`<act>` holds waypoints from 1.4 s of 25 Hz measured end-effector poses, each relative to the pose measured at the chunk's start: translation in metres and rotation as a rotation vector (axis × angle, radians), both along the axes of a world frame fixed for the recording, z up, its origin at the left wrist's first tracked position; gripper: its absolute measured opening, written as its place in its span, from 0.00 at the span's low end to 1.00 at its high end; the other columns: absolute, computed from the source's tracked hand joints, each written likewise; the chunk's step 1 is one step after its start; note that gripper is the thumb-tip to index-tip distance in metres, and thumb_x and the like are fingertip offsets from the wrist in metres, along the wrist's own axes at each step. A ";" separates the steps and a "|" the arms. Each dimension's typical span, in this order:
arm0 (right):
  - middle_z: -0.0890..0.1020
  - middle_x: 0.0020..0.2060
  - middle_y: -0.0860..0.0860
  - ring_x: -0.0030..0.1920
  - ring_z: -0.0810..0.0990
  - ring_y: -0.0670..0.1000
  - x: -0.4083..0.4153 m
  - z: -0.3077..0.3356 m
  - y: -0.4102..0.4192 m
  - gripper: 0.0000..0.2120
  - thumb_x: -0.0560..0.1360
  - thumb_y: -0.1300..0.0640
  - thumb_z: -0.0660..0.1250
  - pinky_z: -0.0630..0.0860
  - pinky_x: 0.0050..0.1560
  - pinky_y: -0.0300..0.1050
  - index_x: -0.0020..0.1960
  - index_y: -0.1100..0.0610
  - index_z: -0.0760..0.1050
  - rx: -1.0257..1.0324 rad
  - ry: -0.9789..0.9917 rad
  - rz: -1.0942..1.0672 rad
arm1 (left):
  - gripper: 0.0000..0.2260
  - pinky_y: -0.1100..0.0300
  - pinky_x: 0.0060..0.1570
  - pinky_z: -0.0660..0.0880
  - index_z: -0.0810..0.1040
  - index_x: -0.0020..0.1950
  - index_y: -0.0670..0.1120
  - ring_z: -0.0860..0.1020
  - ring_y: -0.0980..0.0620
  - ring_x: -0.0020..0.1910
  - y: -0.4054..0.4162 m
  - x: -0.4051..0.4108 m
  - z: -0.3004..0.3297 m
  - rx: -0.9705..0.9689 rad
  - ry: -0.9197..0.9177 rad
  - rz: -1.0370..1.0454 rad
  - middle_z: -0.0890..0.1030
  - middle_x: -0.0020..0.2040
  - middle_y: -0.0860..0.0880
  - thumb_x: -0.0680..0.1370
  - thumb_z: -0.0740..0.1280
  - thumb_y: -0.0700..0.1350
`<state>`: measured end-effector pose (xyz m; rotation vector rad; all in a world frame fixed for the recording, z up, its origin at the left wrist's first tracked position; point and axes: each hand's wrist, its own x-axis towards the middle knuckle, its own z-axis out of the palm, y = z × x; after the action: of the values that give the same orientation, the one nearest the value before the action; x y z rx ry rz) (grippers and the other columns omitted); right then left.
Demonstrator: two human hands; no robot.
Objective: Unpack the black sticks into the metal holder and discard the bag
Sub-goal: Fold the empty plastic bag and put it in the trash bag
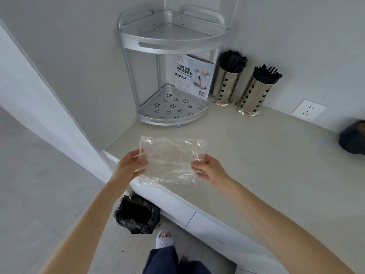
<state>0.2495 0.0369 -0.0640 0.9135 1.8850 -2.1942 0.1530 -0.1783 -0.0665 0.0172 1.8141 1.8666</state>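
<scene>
A clear, crinkled plastic bag (169, 161) is spread flat above the counter's front edge, with nothing visible inside it. My left hand (131, 165) pinches its left edge and my right hand (207, 168) pinches its right edge. Two metal holders stand at the back against the wall, the left holder (225, 88) and the right holder (251, 97). Each holds a bundle of black sticks, one bundle (233, 61) in the left holder and another (266, 74) in the right.
A two-tier aluminium corner rack (173, 111) with a product card fills the back corner. A bin lined with a black bag (136, 215) stands on the floor below the counter edge. A wall socket (309, 110) and a dark object (353, 139) are at the right.
</scene>
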 end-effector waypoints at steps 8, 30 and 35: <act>0.78 0.39 0.49 0.39 0.78 0.45 -0.014 0.001 -0.075 0.13 0.73 0.63 0.66 0.75 0.42 0.35 0.56 0.56 0.68 0.012 -0.019 0.110 | 0.14 0.64 0.46 0.78 0.72 0.61 0.45 0.78 0.53 0.47 -0.086 0.013 -0.008 0.014 -0.036 0.122 0.78 0.48 0.49 0.76 0.63 0.38; 0.77 0.36 0.51 0.32 0.72 0.47 -0.052 -0.102 -0.234 0.07 0.73 0.62 0.67 0.69 0.35 0.36 0.48 0.52 0.73 0.147 -0.213 0.162 | 0.15 0.44 0.54 0.75 0.66 0.56 0.46 0.75 0.43 0.53 -0.228 -0.003 -0.147 -0.254 -0.367 0.311 0.73 0.55 0.43 0.73 0.67 0.37; 0.78 0.37 0.50 0.35 0.75 0.48 -0.070 -0.148 -0.226 0.06 0.72 0.59 0.68 0.71 0.40 0.40 0.47 0.51 0.73 0.230 -0.233 0.208 | 0.09 0.44 0.54 0.74 0.71 0.42 0.49 0.73 0.46 0.46 -0.220 -0.016 -0.187 -0.330 -0.365 0.268 0.73 0.46 0.46 0.74 0.65 0.36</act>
<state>0.1796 -0.1887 -0.2119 0.9134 2.0402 -1.7017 0.1370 -0.3981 -0.2536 -0.6703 1.9002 1.5805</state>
